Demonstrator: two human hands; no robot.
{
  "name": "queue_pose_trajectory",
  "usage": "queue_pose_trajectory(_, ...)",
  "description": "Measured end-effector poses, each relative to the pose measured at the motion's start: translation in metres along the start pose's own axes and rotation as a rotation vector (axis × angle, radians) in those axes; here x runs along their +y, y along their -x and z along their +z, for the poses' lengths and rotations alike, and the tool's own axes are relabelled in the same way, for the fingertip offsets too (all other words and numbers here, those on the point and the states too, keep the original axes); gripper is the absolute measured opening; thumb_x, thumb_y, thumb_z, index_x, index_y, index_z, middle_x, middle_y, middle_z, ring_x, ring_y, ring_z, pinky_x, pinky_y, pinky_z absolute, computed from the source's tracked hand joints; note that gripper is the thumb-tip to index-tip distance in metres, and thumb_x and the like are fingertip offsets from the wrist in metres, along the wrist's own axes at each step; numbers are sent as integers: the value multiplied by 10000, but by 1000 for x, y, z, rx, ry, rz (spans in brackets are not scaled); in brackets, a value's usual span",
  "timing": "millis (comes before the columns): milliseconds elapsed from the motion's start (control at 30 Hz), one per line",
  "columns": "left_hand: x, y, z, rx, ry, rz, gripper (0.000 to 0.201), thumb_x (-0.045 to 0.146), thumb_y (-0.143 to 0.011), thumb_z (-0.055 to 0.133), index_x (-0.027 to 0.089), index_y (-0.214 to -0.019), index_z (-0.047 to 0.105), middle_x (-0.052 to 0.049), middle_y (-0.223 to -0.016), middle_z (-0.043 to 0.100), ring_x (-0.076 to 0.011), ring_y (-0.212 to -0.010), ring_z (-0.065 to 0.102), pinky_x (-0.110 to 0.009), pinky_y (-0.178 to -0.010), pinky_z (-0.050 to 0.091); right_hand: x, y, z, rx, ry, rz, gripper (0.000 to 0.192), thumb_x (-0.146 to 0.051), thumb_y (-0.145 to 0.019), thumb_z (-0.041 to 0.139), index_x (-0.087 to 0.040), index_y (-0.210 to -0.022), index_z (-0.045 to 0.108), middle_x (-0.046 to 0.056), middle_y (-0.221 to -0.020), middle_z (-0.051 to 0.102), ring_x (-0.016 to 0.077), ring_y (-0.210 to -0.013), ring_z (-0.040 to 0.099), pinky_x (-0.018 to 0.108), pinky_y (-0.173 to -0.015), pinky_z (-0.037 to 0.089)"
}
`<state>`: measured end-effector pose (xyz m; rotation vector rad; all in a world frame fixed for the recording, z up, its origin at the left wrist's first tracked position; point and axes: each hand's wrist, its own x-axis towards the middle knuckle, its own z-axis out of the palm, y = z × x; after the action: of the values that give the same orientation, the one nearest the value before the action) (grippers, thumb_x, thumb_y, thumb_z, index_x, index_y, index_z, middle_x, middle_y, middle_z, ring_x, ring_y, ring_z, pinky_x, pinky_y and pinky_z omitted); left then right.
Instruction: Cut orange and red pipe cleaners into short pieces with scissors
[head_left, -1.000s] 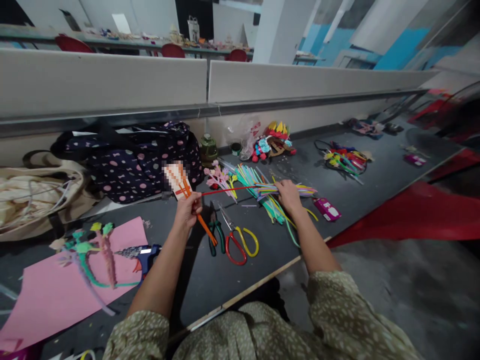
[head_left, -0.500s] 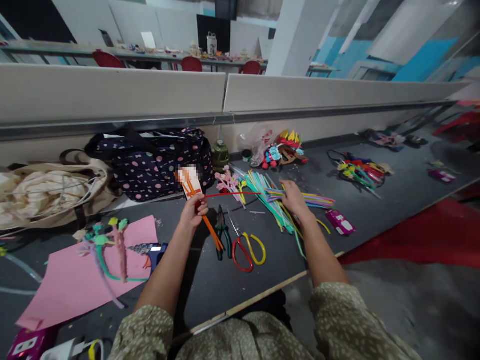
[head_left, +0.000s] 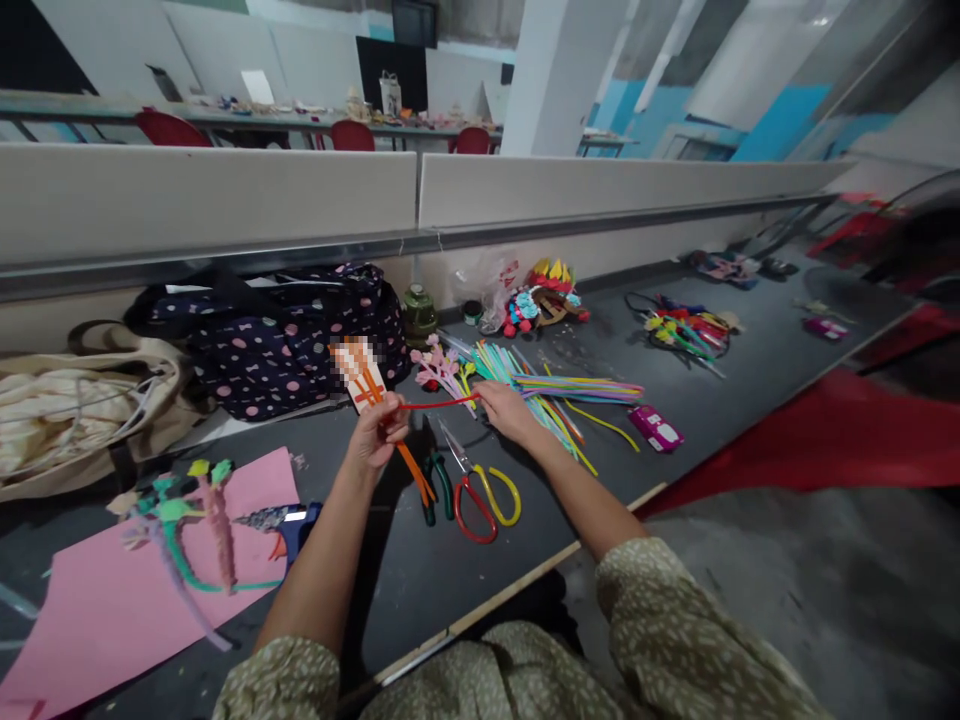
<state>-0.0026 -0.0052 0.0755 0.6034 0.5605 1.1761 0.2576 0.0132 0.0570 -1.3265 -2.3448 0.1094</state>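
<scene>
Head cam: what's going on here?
A person is doing pipe-cleaner craft at a grey table. The left hand pinches a small orange-striped piece with a red pipe cleaner running across to the right hand, which holds its other end. Scissors and pliers lie just below, a pile of coloured pipe cleaners beyond.

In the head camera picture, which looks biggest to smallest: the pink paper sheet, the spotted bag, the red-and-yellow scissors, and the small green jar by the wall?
1. Pink paper sheet and spotted bag: too alike to rank, and the sheet lies nearer the camera and is cut off.
2. Scissors.
3. Green jar, though it is farther away.
</scene>
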Motion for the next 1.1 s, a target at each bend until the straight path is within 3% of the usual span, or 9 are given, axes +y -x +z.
queue_pose_trajectory(233,-13,-9,-4,71,22,-23,271,277,-717,782,134,-702,552,43,-618,459,-2,-413,306,-91,-340,216,21,26,-39,123,-71,298,242,-256,-966,406,-188,-910,632,88,-834,672,214,-775,626,309,-704,469)
queue_pose_trajectory(400,-38,-11,9,96,21,-99,124,174,-763,728,110,-842,657,-35,-712,608,-65,-522,508,-117,-378,357,17,51,-39,83,-823,569,374,-513,-912,476,-193,-1071,586,-26,-651,573,104,-423,443,217,-408,324)
queue_pose_trajectory(500,-55,-8,19,105,6,-157,111,166,-832,662,90,-908,691,-144,-992,701,-175,-840,668,-262,-647,580,-12,58,-22,88,-1168,621,436,-526,-841,588,-182,-1109,588,-49,-634,540,62,-399,326,189,-380,230)
queue_pose_trajectory(567,-65,-6,23,45,24,-185,162,198,-873,626,90,-967,702,-163,-1142,682,-233,-1034,650,-367,-828,582,-35,58,-5,98,-1253,646,410,-486,-839,604,-187,-1118,602,-51,-646,531,53,-404,296,186,-383,220)
queue_pose_trajectory(633,-74,-4,24,0,46,-227,211,232,-884,627,92,-1021,705,-164,-1188,670,-254,-1105,624,-383,-893,555,-54,56,12,119,-1205,619,342,-424,-858,588,-203,-1117,626,-29,-690,563,76,-453,384,199,-424,310)
queue_pose_trajectory(733,-83,-5,22,-13,61,-286,273,267,-866,666,94,-1073,706,-165,-1154,685,-257,-1107,626,-338,-886,542,-74,53,33,147,-962,505,261,-265,-870,548,-218,-1098,665,30,-863,631,163,-747,586,292,-692,494)
queue_pose_trajectory(833,-87,-6,19,-20,49,-263,234,253,-859,677,94,-1024,721,-156,-1125,700,-241,-1105,626,-294,-880,530,-85,55,42,93,-785,437,346,-182,-857,526,-217,-1175,656,71,-1014,623,207,-921,598,365,-861,493)
queue_pose_trajectory(967,-83,-7,17,5,24,-250,173,249,-892,629,97,-891,712,-151,-1059,718,-233,-1021,653,-295,-788,546,-86,63,34,-15,-723,350,361,-194,-879,524,-214,-1219,644,85,-1085,636,199,-924,622,355,-844,504)
queue_pose_trajectory(1100,-73,-8,16,98,70,-285,149,212,-918,582,106,-876,679,-112,-905,710,-189,-794,673,-304,-670,549,-56,75,15,38,-600,360,269,-253,-912,509,-215,-1110,687,67,-1055,688,187,-910,644,330,-818,506)
